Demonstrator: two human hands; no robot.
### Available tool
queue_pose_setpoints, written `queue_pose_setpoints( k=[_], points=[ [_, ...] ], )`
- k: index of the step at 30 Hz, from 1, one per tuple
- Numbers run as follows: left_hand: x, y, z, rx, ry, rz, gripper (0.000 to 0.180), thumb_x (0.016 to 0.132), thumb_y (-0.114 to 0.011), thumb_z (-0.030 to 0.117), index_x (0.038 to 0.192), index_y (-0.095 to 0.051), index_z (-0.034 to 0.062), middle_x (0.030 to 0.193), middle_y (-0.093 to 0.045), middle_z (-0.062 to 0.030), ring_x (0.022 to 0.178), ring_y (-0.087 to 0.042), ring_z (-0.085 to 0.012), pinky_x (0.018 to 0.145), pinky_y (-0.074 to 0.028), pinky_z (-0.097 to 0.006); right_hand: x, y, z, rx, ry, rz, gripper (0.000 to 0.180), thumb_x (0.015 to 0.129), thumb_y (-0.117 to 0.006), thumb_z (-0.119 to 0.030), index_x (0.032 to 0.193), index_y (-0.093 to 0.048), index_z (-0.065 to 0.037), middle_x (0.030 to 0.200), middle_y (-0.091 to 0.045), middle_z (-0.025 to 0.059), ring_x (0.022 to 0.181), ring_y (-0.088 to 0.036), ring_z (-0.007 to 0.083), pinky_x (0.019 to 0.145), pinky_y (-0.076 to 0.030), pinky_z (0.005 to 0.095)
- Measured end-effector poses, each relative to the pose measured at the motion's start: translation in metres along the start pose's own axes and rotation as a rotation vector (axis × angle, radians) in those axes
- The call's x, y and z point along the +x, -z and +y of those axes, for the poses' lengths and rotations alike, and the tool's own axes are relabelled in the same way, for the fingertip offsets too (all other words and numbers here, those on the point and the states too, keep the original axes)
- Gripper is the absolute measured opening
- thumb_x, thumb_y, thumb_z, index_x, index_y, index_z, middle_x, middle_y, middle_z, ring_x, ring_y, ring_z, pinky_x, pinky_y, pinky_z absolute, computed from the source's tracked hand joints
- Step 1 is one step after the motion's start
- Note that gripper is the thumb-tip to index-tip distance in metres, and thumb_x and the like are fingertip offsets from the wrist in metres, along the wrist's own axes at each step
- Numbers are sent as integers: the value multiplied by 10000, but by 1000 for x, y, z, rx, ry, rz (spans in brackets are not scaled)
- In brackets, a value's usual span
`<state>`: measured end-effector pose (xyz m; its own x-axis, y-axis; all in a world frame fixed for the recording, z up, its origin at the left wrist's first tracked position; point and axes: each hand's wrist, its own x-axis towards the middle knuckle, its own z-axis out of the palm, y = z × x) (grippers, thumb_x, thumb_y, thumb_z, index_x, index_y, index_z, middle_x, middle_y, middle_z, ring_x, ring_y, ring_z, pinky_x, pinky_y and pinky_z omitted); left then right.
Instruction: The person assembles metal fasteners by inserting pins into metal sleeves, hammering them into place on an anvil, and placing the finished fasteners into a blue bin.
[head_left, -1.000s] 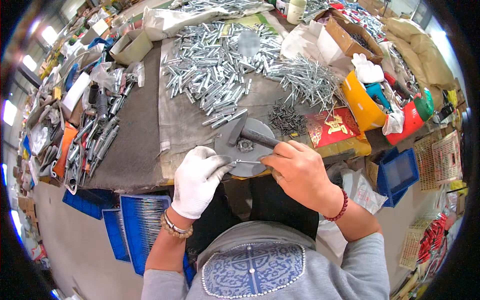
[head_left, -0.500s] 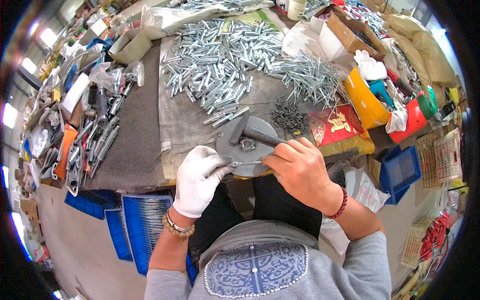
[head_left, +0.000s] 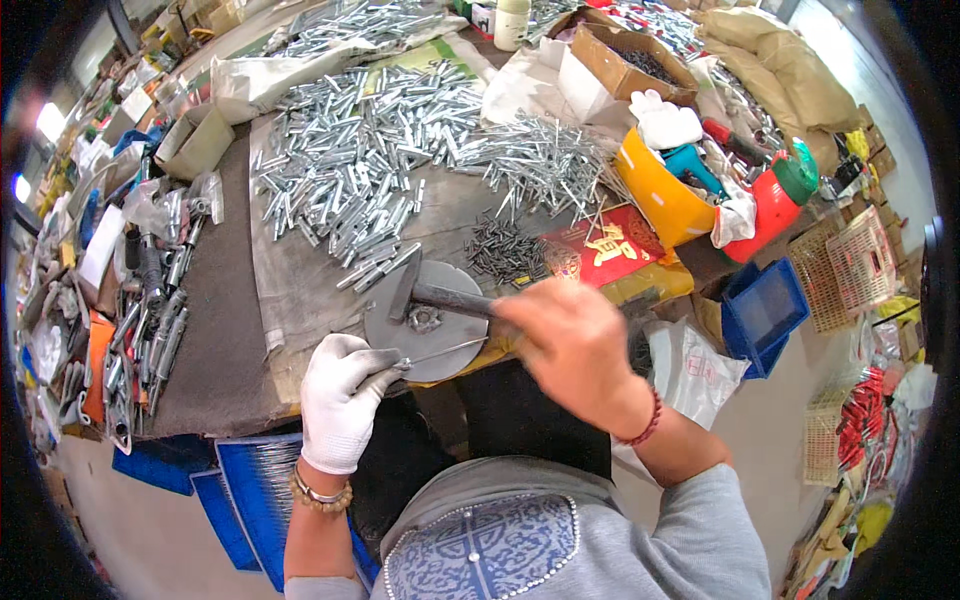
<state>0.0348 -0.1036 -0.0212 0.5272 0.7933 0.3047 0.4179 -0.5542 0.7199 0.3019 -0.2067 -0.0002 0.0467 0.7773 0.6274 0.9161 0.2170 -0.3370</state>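
Note:
My left hand [head_left: 343, 400], in a white glove, pinches a small metal fitting with a thin metal rod [head_left: 450, 350] sticking out to the right. It holds this over the near part of a round grey metal plate [head_left: 455, 362]. A hammer [head_left: 452, 299] has its head over the plate. Its dark handle runs into my bare right hand [head_left: 580, 350], whose curled fingers close round the handle end. That hand is smeared by motion, and the handle's far end is hidden in it.
Shiny metal tubes [head_left: 350, 150] are heaped behind the plate, with thin rods [head_left: 545, 165] and small dark pins [head_left: 503, 248] to the right. A red packet [head_left: 612, 245] and yellow container [head_left: 655, 190] lie further right. Tools [head_left: 160, 310] crowd the left; blue crates [head_left: 765, 310] stand below the table.
My right hand has let go of the rod and moved right, onto the hammer handle. My left hand still holds the rod's fitting. The whole view has shifted, the table now lying further left.

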Motion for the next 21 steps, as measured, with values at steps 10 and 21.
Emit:
queue_pose_setpoints(
  k=[10,21],
  points=[
    [-2,2,-1,7,-78,-5,198,812,-846,-36,999,-811,21,962,-645,-97,942,-640,-249,817,-523,-355,-2,17,56,33,-281,-182,308,781,-736,48,1061,-766,-78,1006,-679,109,1024,-697,349,882,-573,443],
    [2,-1,6,6,-27,10,179,811,-870,45,985,-829,49,939,-699,-111,946,-678,-296,846,-544,-407,27,12,63,12,-54,-310,259,756,-760,-7,1000,-800,-85,978,-688,97,976,-707,329,847,-583,437]
  ],
)
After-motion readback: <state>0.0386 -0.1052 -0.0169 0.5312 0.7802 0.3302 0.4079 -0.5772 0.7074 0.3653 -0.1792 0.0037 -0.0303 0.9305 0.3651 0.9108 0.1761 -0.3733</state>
